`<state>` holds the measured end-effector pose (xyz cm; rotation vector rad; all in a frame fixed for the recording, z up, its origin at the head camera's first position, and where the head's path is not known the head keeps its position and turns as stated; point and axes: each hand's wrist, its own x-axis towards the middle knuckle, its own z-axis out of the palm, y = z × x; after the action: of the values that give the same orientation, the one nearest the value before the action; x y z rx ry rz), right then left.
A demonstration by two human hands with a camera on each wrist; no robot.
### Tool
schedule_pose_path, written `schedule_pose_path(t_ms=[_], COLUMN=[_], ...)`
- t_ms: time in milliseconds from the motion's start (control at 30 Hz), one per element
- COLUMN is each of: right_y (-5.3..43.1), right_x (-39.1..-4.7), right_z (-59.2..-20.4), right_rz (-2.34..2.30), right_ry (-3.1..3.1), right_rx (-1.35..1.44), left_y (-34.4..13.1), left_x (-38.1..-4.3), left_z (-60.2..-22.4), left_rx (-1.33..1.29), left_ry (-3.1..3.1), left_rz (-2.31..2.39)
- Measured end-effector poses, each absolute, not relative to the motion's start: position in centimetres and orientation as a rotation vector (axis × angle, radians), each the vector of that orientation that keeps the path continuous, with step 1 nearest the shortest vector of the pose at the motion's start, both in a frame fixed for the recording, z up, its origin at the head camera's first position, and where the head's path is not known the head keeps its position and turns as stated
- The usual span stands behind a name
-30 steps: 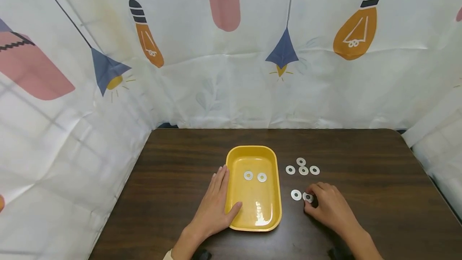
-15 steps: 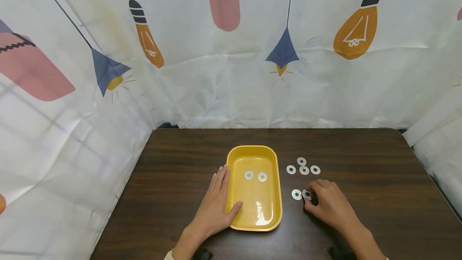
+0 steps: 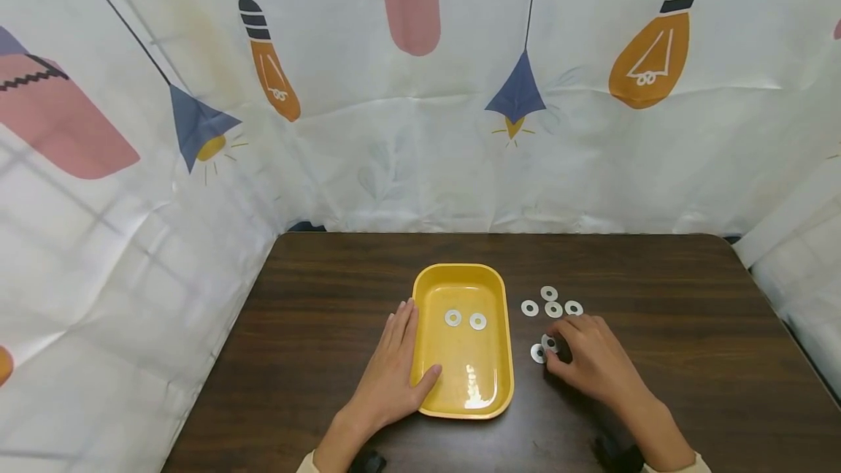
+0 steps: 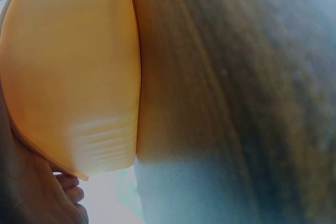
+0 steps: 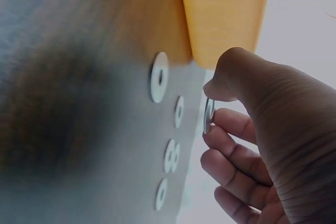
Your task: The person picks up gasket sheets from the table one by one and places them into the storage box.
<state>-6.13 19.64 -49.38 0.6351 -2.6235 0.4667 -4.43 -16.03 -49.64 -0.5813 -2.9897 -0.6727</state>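
Observation:
My right hand [image 3: 594, 360] pinches a flat metal washer [image 3: 549, 343] between thumb and fingers. In the right wrist view this washer [image 5: 208, 115] stands edge-on between the fingertips, raised off the table. One washer [image 3: 538, 353] lies on the table just beside it, partly overlapped in the head view. Farther back is a group of several washers [image 3: 554, 309]. The yellow tray [image 3: 460, 378] stands to the left, with two washers [image 3: 477, 321] on its floor. With fingers straight, my left hand [image 3: 388, 374] rests along the tray's left rim, thumb over the inside.
The dark wood-grain table [image 3: 683, 298] carries everything. Behind it hangs a white curtain [image 3: 420, 166] printed with lamps and bulbs, which also covers both sides. In the left wrist view the tray's outer wall [image 4: 73, 66] fills the left part.
My right hand has lifted the washer from the table and moved a little left and farther back with it. The left hand and the tray have stayed put.

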Motion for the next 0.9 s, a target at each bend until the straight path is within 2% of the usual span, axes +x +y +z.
schedule_pose_path(t_ms=[900], right_y=[17.5], right_x=[-7.9], right_z=[-45.8], right_rz=[0.476], right_ry=[-2.642], right_rx=[0.733], left_y=[-16.1], left_x=[-4.5], left_z=[-49.9], left_rx=[-0.578], left_ry=[-2.969], left_rz=[-0.723])
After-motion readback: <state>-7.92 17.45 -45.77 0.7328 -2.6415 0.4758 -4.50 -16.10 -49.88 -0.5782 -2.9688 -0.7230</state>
